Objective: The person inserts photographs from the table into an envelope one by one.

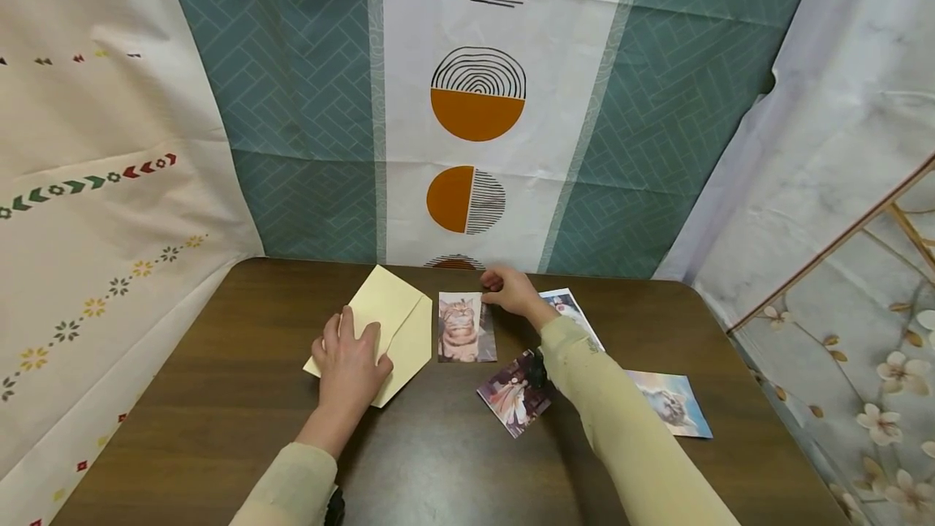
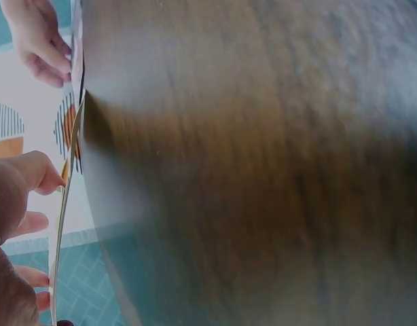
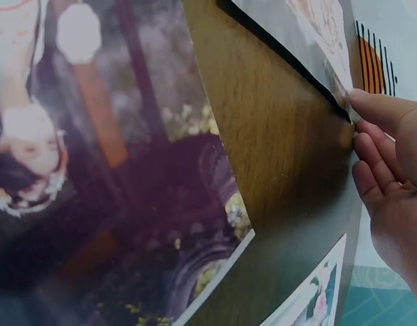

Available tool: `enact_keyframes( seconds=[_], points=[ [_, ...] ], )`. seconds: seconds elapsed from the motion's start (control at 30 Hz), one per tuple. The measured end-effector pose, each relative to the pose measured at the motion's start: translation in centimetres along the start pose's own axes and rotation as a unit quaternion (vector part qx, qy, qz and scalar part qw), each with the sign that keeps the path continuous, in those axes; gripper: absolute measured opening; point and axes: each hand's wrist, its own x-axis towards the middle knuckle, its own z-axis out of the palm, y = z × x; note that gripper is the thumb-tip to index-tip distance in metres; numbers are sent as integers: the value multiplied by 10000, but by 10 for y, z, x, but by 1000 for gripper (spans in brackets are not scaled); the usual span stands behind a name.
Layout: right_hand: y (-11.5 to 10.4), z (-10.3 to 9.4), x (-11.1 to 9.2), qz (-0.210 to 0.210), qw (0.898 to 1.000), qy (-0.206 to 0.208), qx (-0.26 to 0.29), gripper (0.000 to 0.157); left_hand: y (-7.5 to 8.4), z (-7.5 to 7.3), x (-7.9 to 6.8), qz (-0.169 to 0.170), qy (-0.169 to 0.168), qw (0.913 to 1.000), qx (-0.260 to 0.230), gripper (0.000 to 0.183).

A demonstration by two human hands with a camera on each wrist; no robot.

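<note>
The right arm reaches far across the table (image 1: 431,461), its right hand (image 1: 511,291) pinching the cat photo (image 1: 456,331) at its far right corner; the photo extends left and nearer from the fingertips. The left hand (image 1: 349,360) rests on the envelope (image 1: 403,347), fingers spread, just left of that photo. The purple photo (image 1: 511,400) lies beside the right forearm.
</note>
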Motion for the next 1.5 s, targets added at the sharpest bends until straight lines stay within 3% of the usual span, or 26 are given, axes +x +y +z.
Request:
enact_keyframes(
  seconds=[0.9, 1.5],
  points=[
    [-4, -2, 4, 193, 9984, -516, -113, 24, 0, -1, -1, -9, -31, 9999, 137, 41],
    [1, 2, -1, -489, 9986, 7, -208, 16, 1, -3, 0, 41, 101, 9998, 142, 40]
  ],
)
